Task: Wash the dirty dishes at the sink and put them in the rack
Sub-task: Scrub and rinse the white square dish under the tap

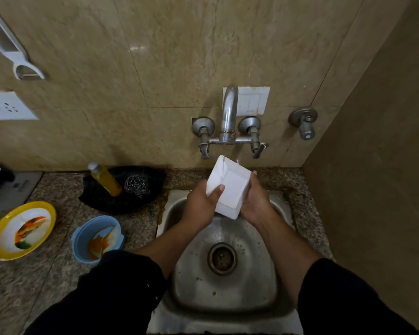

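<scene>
Head view shows a white square container held tilted over the back of the sink, directly under the tap. A thin stream of water strikes its upper rim. The left hand grasps the container's left wall, with the thumb hooked over the rim and the other fingers wrapped behind. The right hand clasps the opposite wall, fingers curled round its far side. Both hands are thus clenched on the container, neither released.

It looks like thin, stiff plastic: light and unlikely to break if dropped, but wet and probably soapy, so slippery. On that reading the rim and corners give the surest hold, thumb inside and fingers outside, rather than the flat, smooth walls.

On the table left of the sink sit a yellow-rimmed plate and a blue bowl, both smeared orange and not yet washed. Further back, left of the sink's rear edge, a black tray holds a soap bottle and a steel scrubber. No rack is in view.
</scene>
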